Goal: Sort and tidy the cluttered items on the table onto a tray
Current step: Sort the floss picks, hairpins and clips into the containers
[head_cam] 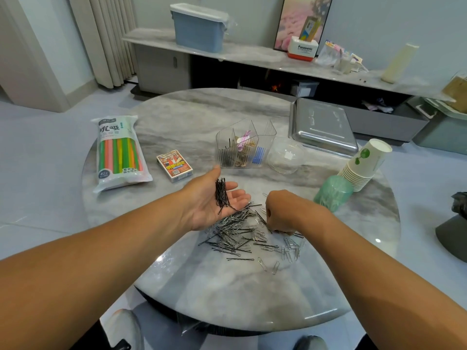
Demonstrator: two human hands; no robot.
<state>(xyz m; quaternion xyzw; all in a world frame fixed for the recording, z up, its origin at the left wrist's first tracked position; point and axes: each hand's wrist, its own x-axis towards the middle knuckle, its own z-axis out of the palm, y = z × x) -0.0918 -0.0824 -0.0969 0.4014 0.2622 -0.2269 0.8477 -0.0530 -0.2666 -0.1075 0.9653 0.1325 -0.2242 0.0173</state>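
Note:
A mixed pile of black bobby pins and silver paper clips lies in the middle of the round marble table. My left hand is palm up above the pile's far left edge, with a bunch of black bobby pins lying across its straight fingers. My right hand is palm down on the pile's right side, fingers curled onto the pins; what they pinch is hidden. The steel tray sits at the far right. A clear divided organiser behind the pile holds sorted pins and clips.
A bag of coloured straws and a card box lie at the left. A clear dome lid, a green roll and a tilted stack of paper cups stand at the right. A sideboard runs behind.

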